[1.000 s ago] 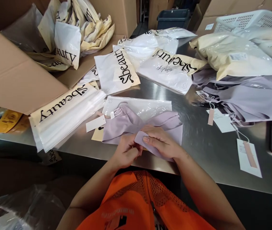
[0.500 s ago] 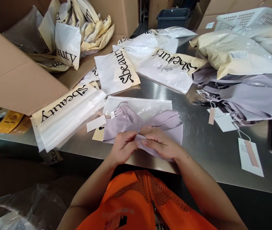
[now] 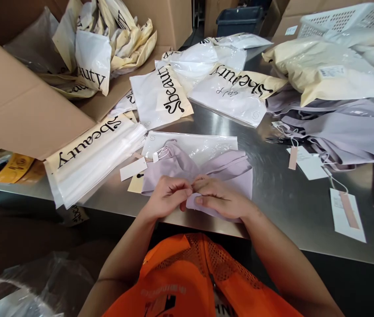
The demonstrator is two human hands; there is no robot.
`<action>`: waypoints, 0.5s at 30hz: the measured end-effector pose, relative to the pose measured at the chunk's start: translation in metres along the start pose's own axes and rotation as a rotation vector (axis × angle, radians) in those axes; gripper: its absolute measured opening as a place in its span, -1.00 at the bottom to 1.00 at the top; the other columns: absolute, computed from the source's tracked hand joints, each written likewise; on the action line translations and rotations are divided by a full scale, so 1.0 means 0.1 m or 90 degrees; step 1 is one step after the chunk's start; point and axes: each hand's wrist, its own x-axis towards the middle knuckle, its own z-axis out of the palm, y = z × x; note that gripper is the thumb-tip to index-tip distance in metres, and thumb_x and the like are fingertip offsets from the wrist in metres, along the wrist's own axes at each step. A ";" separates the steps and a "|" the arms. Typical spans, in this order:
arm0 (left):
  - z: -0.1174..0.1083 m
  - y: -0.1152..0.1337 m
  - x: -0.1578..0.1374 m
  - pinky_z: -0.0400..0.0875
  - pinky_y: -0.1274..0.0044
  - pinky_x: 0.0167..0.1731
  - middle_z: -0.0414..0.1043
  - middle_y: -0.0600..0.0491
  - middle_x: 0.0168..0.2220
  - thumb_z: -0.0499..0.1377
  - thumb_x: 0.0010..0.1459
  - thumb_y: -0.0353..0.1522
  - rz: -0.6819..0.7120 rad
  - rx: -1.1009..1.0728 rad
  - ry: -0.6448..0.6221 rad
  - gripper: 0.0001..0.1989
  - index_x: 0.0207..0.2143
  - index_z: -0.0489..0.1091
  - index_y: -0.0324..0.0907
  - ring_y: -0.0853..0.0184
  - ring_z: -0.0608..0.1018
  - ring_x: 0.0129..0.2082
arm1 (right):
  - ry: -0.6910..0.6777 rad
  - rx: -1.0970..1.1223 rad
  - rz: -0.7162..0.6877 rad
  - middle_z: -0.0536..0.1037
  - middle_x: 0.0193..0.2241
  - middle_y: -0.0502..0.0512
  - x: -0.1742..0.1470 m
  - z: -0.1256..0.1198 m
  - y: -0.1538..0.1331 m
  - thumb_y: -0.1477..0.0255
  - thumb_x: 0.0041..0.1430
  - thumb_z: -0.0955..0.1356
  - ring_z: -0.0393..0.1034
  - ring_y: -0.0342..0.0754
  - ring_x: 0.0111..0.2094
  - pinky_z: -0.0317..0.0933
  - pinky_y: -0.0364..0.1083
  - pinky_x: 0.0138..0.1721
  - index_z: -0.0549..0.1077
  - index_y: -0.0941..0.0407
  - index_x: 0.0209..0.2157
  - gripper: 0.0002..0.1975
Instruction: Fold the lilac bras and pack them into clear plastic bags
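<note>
A lilac bra (image 3: 174, 165) lies on a clear-and-white zip bag (image 3: 203, 141) at the table's front edge, with a white hang tag (image 3: 133, 169) at its left. My right hand (image 3: 223, 198) is closed on the bra's near edge, thumb on top of the folded fabric. Close against its fingertips, my left hand (image 3: 170, 196) is pinched at the middle of the bra. What lies between the left fingertips is too small or hidden to name.
Flat printed bags (image 3: 97, 158) and an orange-labelled tape roll (image 3: 10, 167) lie left, beside an open carton (image 3: 25, 97) of bags. More packets (image 3: 229, 94) lie behind. At right are a lilac garment pile (image 3: 355, 132), a filled bag (image 3: 332, 70) and white baskets (image 3: 348, 22).
My left hand has drawn slightly left from the folded edge, fingertips now pinched together. My right hand still holds the bra, which stays in place.
</note>
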 end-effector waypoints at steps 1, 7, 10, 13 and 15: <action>0.00 0.00 0.00 0.21 0.62 -0.63 0.38 0.14 -0.72 0.09 0.06 -0.43 -0.001 0.010 0.002 -0.82 -0.57 0.39 -0.21 0.44 0.39 -0.71 | 0.005 0.011 -0.007 0.42 -0.49 0.05 0.00 0.00 0.01 0.20 0.39 0.13 0.30 -0.09 -0.36 0.15 0.01 -0.04 0.28 0.14 -0.56 -0.52; -0.02 -0.01 -0.02 0.25 0.62 -0.61 0.39 0.12 -0.69 0.07 0.02 -0.45 -0.027 -0.055 -0.027 -0.86 -0.56 0.37 -0.21 0.43 0.42 -0.69 | 0.025 0.049 -0.014 0.34 -0.54 0.00 0.01 0.01 0.01 0.15 0.39 0.16 0.27 -0.10 -0.39 0.12 -0.01 -0.08 0.26 0.14 -0.58 -0.50; 0.00 -0.02 -0.03 0.16 0.62 -0.68 0.33 0.15 -0.72 0.09 0.03 -0.42 -0.021 -0.024 -0.005 -0.82 -0.61 0.34 -0.20 0.47 0.33 -0.74 | 0.017 0.045 -0.014 0.33 -0.55 0.00 0.01 0.00 0.00 0.14 0.39 0.15 0.26 -0.10 -0.39 0.12 -0.01 -0.10 0.24 0.13 -0.58 -0.49; 0.01 -0.05 -0.04 0.13 0.63 -0.70 0.30 0.17 -0.72 0.05 -0.08 -0.47 -0.030 -0.031 0.009 -0.85 -0.64 0.33 -0.20 0.49 0.29 -0.75 | 0.021 0.042 -0.016 0.36 -0.53 0.02 0.01 0.00 0.00 0.14 0.38 0.15 0.26 -0.10 -0.38 0.12 -0.02 -0.11 0.27 0.14 -0.58 -0.49; 0.02 -0.07 -0.04 0.15 0.62 -0.69 0.32 0.16 -0.69 0.03 -0.15 -0.48 -0.036 -0.064 0.011 -0.87 -0.63 0.34 -0.20 0.48 0.31 -0.73 | 0.027 0.042 -0.016 0.37 -0.53 0.02 0.01 0.00 0.00 0.16 0.39 0.16 0.27 -0.11 -0.38 0.12 -0.04 -0.12 0.29 0.14 -0.57 -0.50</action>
